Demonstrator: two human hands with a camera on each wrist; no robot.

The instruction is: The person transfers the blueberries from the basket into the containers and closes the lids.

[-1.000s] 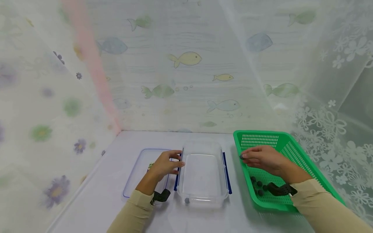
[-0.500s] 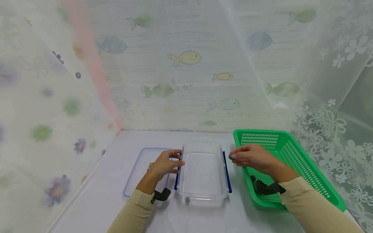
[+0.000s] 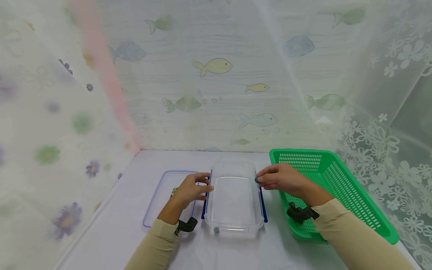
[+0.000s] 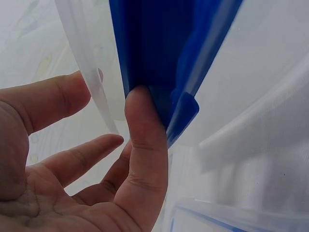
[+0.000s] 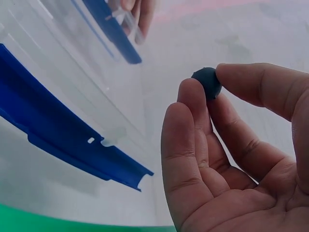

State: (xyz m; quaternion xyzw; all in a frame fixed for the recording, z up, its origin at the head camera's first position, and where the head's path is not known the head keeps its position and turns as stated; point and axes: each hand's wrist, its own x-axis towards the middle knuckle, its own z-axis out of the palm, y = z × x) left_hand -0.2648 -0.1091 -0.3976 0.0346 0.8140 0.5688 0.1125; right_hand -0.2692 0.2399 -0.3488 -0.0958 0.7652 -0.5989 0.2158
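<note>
A clear plastic food container [image 3: 233, 198] with blue side latches stands on the white table. My left hand [image 3: 190, 191] holds its left side, one fingertip pressed on the blue latch [image 4: 159, 53] in the left wrist view. Over the container's right rim, my right hand [image 3: 281, 180] pinches a small dark blue-grey ball [image 5: 207, 82] between thumb and fingertips. Another small ball [image 3: 216, 230] shows through the container's near left corner.
On the right stands a green perforated basket [image 3: 361, 202], partly covered by my right arm. A clear lid with a blue rim [image 3: 153, 198] lies left of the container, partly under my left arm. A fish-patterned curtain [image 3: 216, 112] hangs behind the table.
My right hand has carried the ball leftward, from above the green basket to the container's right rim. The left hand keeps its place on the container.
</note>
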